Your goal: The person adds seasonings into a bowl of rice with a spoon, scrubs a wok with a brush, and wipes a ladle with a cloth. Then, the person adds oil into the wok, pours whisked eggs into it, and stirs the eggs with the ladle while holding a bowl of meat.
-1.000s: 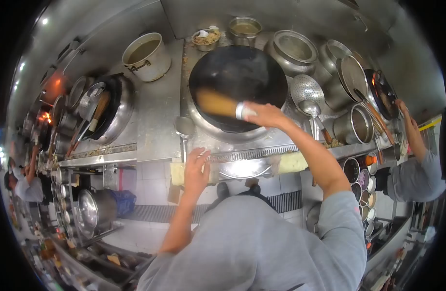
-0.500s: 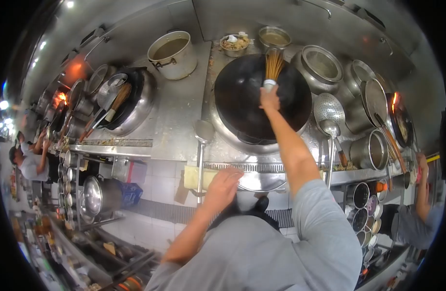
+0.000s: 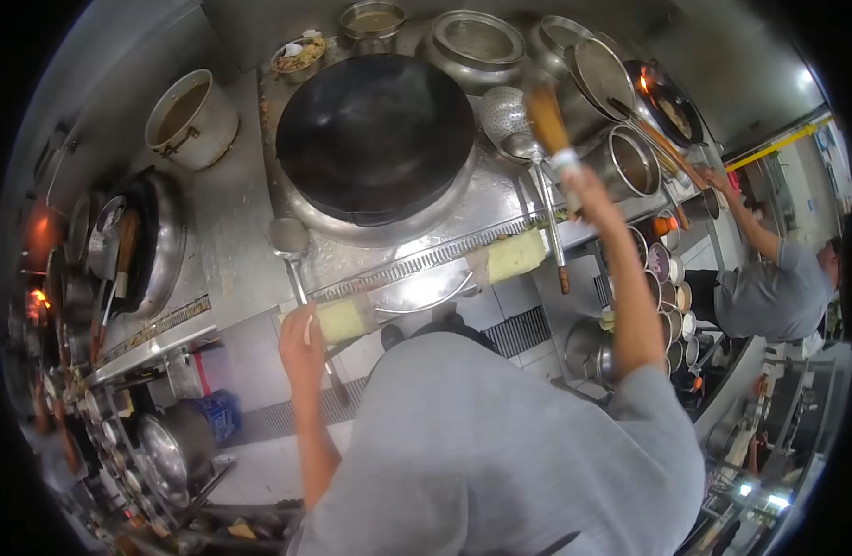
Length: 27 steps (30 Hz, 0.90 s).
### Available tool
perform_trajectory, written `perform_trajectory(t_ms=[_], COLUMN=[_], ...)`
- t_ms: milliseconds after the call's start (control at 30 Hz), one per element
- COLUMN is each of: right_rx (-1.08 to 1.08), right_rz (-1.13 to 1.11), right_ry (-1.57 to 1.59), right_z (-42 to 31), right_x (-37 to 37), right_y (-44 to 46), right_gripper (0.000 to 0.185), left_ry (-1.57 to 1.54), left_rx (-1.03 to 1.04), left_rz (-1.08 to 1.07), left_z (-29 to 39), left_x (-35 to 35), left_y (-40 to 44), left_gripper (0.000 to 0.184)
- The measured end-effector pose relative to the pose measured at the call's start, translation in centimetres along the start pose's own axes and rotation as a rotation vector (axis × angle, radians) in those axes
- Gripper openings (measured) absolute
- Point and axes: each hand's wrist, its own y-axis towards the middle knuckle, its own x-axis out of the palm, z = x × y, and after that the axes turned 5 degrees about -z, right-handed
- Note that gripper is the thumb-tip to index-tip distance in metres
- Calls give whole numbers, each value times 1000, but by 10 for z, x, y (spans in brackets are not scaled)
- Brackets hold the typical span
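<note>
My right hand (image 3: 588, 193) grips a bamboo wok brush (image 3: 548, 120) by its pale wrapped handle, with the bristles pointing up and away. The brush is motion-blurred and held out to the right of the wok (image 3: 378, 139), over the counter's front edge. My left hand (image 3: 301, 350) is at the front rail with its fingers curled on the left end of a folded yellowish cloth (image 3: 344, 319). Beside these fingers lies a long-handled ladle (image 3: 289, 237). A perforated skimmer (image 3: 506, 116) and a second ladle (image 3: 522, 145) lie to the right of the wok.
Behind the wok stand a bowl of food (image 3: 298, 61) and a pot of liquid (image 3: 372, 26). A large pot (image 3: 192, 120) is on the left. Another cloth (image 3: 516, 256) hangs on the rail. A co-worker (image 3: 769, 287) stands at the right, near a wok with flame (image 3: 662, 102).
My right hand has carried the brush out of the wok to the right. My left hand has moved left to the cloth. The whole view has turned.
</note>
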Motion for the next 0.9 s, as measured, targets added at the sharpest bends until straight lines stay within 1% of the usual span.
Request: perform_trajectory(t_ms=[33, 100, 133, 167, 200, 267, 300, 333, 367, 400, 433, 467, 500, 533, 600, 633, 667, 700, 733, 800, 833, 900], right_rx=[90, 64, 76, 88, 90, -163, -233, -304, -104, -200, -207, -74, 57, 47, -477, -127, 277, 314, 319, 8, 0, -156], right_rz=[-94, -58, -41, -22, -16, 233, 186, 130, 151, 527, 513, 341, 168, 165, 305, 55, -66, -179, -176, -542, -545, -46], right_ry=[57, -5, -143, -278, -267, -448, -452, -455, -545, -617, -611, -383, -159, -160, -515, -162, 128, 919, 930, 1227, 1220, 696], right_z=[35, 100, 121, 142, 168, 209, 224, 239, 206, 232, 271, 317, 338, 336, 322, 232, 126, 99, 93, 79, 74, 52], right_x=[16, 68, 92, 108, 119, 137, 118, 99, 76, 72, 68, 65, 61, 57, 49, 27, 5, -1, -1, -8, -1, 37], right_y=[-6, -8, -7, -5, 0, 7, 10, 10, -17, -28, -30, -22, -15, -9, 2, -13, -33, -20, 3, 33, 35, 15], right_gripper=[58, 65, 69, 72, 72, 59, 49, 42, 28, 25, 25, 32, 41, 41, 51, 40, 30, 25, 25, 20, 20, 27], left_ry=[-2, 2, 6, -15, -36, -54, -75, -63, -47, -32, -21, -31, -44, -41, -49, -37, -189, -343, -335, -1505, -1511, -662], left_rx=[5, 81, 87, 154, 222, 267, 295, 280, 290, 304, 292, 287, 284, 282, 242, 245, 168, 91, 94, -500, -491, -262], left_rz=[-3, -45, -50, -104, -157, -189, -217, -225, -242, -252, -248, -226, -204, -194, -237, -233, -272, -313, -322, -525, -521, -371], left_z=[6, 25, 36, 49, 60, 68, 71, 76, 80, 82, 81, 80, 80, 81, 82, 80, 78, 78, 81, 88, 89, 86], left_x=[3, 7, 9, 12, 17, 31, 35, 36, 36, 35, 35, 38, 42, 43, 42, 44, 47, 50, 48, 47, 49, 60], left_y=[6, 21, 27, 35, 42, 47, 47, 47, 47, 46, 44, 43, 43, 42, 42, 43, 45, 48, 55, 71, 77, 85], left_gripper=[25, 25, 25, 25, 25, 24, 24, 24, 24, 24, 24, 24, 24, 24, 22, 22, 22, 23, 23, 28, 28, 32])
